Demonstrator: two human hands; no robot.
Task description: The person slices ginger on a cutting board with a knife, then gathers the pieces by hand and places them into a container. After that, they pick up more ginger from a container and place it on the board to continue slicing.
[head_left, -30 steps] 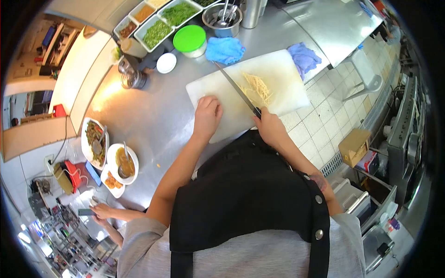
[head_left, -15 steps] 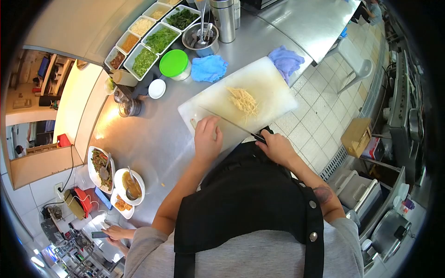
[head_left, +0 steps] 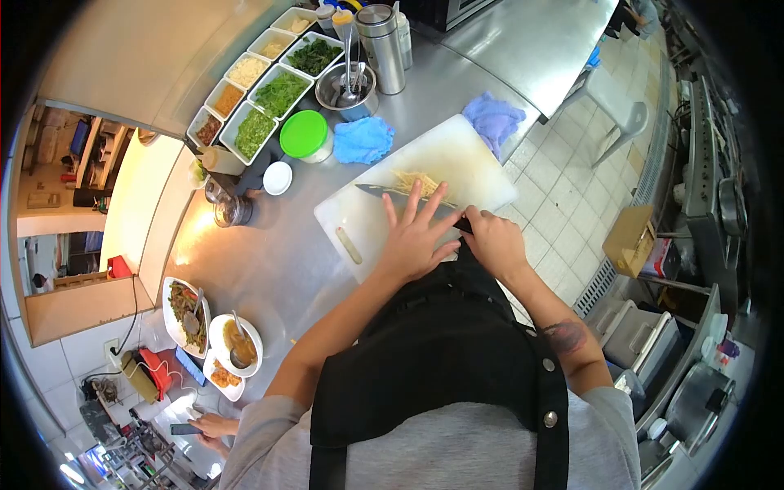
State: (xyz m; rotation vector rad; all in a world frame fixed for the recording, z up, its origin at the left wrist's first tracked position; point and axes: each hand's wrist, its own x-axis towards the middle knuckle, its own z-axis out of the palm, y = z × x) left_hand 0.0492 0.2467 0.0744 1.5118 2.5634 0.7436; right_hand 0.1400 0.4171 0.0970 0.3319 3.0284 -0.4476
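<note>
On the steel table a white cutting board [head_left: 482,175] lies at an angle. Thin pale yellow strips [head_left: 414,181] are heaped on its middle. My right hand [head_left: 496,243] grips the black handle of a knife [head_left: 377,190], whose blade lies along the near side of the strips. My left hand [head_left: 418,233] is spread with its fingers apart, over the blade and beside the strips; it holds nothing. A pale, narrow piece [head_left: 349,245] rests at the board's left part, away from both hands.
Behind the board are a blue cloth [head_left: 363,140], a purple cloth [head_left: 493,122], a green-lidded tub [head_left: 305,135], a metal pot [head_left: 346,90] and trays of chopped food [head_left: 279,95]. Dishes of food [head_left: 236,343] stand lower left. Another person's hands [head_left: 214,426] hold a phone.
My left hand has moved right from the board's left part and spread its fingers near the strips. The knife has moved up against the strips, and the pale piece is now uncovered.
</note>
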